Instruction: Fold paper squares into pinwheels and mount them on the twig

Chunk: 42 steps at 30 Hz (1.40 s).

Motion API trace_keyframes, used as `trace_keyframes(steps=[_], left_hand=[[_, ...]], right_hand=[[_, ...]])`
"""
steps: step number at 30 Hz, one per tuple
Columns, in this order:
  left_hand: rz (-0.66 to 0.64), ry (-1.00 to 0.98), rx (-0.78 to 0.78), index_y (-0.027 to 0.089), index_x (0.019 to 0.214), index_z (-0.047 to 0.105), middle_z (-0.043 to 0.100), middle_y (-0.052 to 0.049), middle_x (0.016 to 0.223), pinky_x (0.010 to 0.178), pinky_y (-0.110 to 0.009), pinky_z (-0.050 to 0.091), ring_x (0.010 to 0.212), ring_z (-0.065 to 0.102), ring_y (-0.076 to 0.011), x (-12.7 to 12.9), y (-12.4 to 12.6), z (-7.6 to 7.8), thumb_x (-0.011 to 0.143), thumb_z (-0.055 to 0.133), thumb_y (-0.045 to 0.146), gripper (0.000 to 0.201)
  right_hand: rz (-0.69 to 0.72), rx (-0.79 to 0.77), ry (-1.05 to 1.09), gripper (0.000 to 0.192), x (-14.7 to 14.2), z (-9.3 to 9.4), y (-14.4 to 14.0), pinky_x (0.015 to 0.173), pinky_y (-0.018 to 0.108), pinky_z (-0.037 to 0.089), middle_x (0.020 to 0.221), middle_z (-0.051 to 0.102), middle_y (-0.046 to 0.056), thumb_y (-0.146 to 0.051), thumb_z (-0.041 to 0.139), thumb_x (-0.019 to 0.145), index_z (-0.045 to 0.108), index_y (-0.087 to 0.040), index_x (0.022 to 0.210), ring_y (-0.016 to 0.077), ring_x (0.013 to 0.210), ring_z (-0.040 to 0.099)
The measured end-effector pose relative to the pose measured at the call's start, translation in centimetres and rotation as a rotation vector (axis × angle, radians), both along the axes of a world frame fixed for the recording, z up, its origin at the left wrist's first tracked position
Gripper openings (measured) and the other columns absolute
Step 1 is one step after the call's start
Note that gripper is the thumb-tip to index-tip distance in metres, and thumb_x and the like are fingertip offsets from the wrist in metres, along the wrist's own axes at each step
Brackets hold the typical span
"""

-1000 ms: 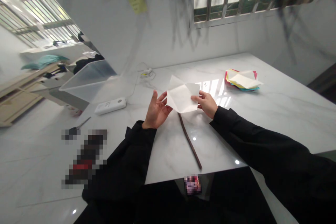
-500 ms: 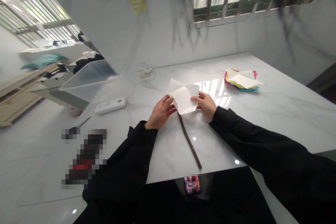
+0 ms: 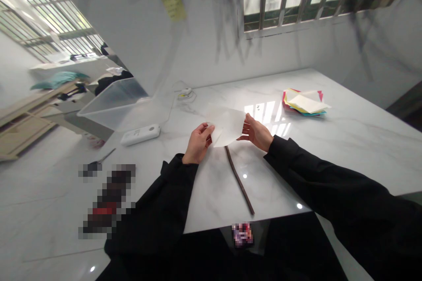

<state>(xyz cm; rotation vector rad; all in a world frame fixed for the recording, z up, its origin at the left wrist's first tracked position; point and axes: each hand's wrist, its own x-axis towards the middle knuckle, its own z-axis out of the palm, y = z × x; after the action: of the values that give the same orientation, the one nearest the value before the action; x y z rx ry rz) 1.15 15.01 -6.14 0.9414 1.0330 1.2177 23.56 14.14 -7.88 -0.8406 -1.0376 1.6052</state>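
Head view: one sheet of white paper (image 3: 230, 126) between the left hand (image 3: 198, 142) and the right hand (image 3: 258, 134), one brown stick (image 3: 240, 181) below them.
The left hand pinches the sheet's left edge between thumb and fingers; the right hand is loosely spread, fingertips at the right edge. The single stick runs from under the sheet toward the person, its lower end just short of the near edge of the table (image 3: 349, 149). Beyond the right hand lies one stack of coloured paper (image 3: 305, 103), with wide bare table to its right; left of the left hand, across a gap, sits one white device (image 3: 140, 135). Since half a second ago, the right thumb has left the sheet's face and the paper has shifted slightly left.
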Motion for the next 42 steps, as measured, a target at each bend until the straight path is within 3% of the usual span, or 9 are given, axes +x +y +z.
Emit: trace_keyframes(steps=[5,14,20,26,32,37,42], left_hand=[[-0.023,-0.006,0.031,0.018,0.092,0.063,0.068,0.002,0.088,0.071,-0.025,0.05,0.075,0.062,-0.0116,-0.1,0.1,-0.2,0.068,0.092,0.033,0.041],[-0.054,-0.021,0.019,0.018,0.095,0.062,0.071,0.002,0.088,0.074,-0.025,0.052,0.078,0.065,-0.0121,-0.2,0.2,-0.4,0.068,0.093,0.033,0.043],[-0.054,0.009,0.025,0.018,0.098,0.064,0.07,0.001,0.087,0.074,-0.025,0.052,0.077,0.065,-0.0122,-0.1,0.1,-0.6,0.067,0.093,0.031,0.045],[-0.133,0.036,0.059,0.018,0.103,0.066,0.074,-0.002,0.094,0.078,-0.028,0.054,0.084,0.068,-0.016,0.3,-0.3,-0.2,0.069,0.092,0.032,0.045],[-0.256,0.084,0.067,0.018,0.128,0.067,0.078,-0.012,0.111,0.082,-0.034,0.057,0.095,0.075,-0.026,0.6,-0.9,0.0,0.073,0.09,0.033,0.061],[-0.285,0.092,0.074,0.016,0.132,0.064,0.079,-0.013,0.111,0.083,-0.037,0.06,0.092,0.077,-0.0268,0.5,-0.8,-0.3,0.073,0.09,0.03,0.066],[-0.306,0.122,0.104,0.015,0.131,0.066,0.079,-0.014,0.108,0.086,-0.04,0.06,0.096,0.076,-0.0296,0.6,-0.8,-0.5,0.073,0.091,0.029,0.065]], right_hand=[[-0.003,-0.163,0.023,0.051,-0.2,-0.6,0.3,0.075,0.036,0.061,0.091,0.075,0.009,-0.072,0.06,0.093,0.065,-0.021,0.097,0.0205,0.078,0.07],[-0.024,-0.275,0.107,0.057,-0.2,-1.1,0.7,0.073,0.037,0.061,0.088,0.074,0.01,-0.077,0.051,0.096,0.065,-0.021,0.093,0.021,0.074,0.07],[0.133,-0.147,0.018,0.045,0.1,-1.3,0.5,0.074,0.031,0.061,0.096,0.076,0.008,-0.062,0.074,0.089,0.073,-0.019,0.105,0.0192,0.081,0.071],[0.089,-0.022,-0.089,0.044,-0.4,-1.5,0.1,0.072,0.028,0.058,0.097,0.077,0.004,-0.055,0.089,0.072,0.076,-0.019,0.093,0.0181,0.084,0.07],[0.058,0.009,-0.124,0.044,-0.5,-1.4,0.0,0.067,0.027,0.055,0.087,0.076,0.003,-0.057,0.088,0.072,0.075,-0.018,0.089,0.0168,0.076,0.069],[0.09,0.051,-0.138,0.044,-0.5,-1.1,-0.3,0.07,0.03,0.057,0.094,0.08,0.006,-0.052,0.09,0.071,0.08,-0.018,0.098,0.0206,0.081,0.073],[0.083,0.079,-0.172,0.042,-0.5,-1.4,-0.2,0.071,0.03,0.056,0.091,0.081,0.007,-0.05,0.09,0.072,0.082,-0.016,0.095,0.0199,0.077,0.073]])
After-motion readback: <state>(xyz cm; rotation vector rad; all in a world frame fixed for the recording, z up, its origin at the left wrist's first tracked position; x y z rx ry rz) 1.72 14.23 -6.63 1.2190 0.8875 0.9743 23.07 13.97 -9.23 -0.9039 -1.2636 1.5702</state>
